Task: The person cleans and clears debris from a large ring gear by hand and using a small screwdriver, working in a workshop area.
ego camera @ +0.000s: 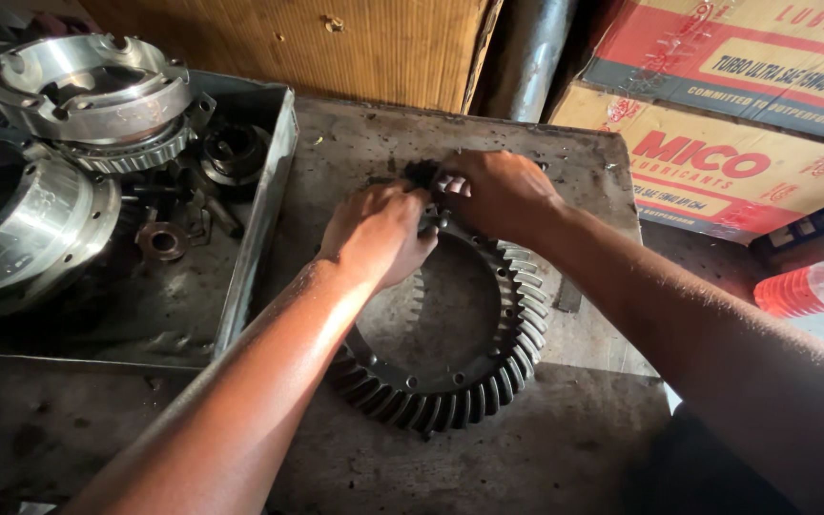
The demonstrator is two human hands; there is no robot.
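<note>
The big ring gear (488, 353) lies flat on the dirty metal table (565, 448), in the middle. Both hands are at its far edge. The left hand (379, 232) is curled on the rim, and the right hand (493, 191) has its fingers bent down on the teeth there. The sharp teeth could pinch a finger if the heavy ring slips. A metal tray (259, 219) of shiny gear housings (88, 91) stands close on the left. Cardboard boxes (717, 153) crowd the far right.
</note>
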